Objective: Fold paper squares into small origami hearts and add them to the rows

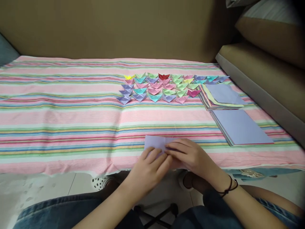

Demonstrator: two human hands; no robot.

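Observation:
A folded sheet of light purple paper (154, 142) lies at the near edge of the striped cloth, with a crease line running down it. My left hand (151, 167) rests on its lower part, fingers bent and pressed to the paper. From the right, my right hand (194, 156) reaches over the sheet, its fingers together and its fingertips touching those of the left. Both hands grip the paper between them. The sheet's lower right part is hidden under my fingers. A dark cord bracelet circles my right wrist.
Rows of small folded paper boats (154, 91) in many colours stand farther back. To the right lie an uneven stack of coloured paper (225, 93) and a neater purple-topped stack (241, 127). Brown cushions (264, 73) border the striped cloth (59, 117) on the right.

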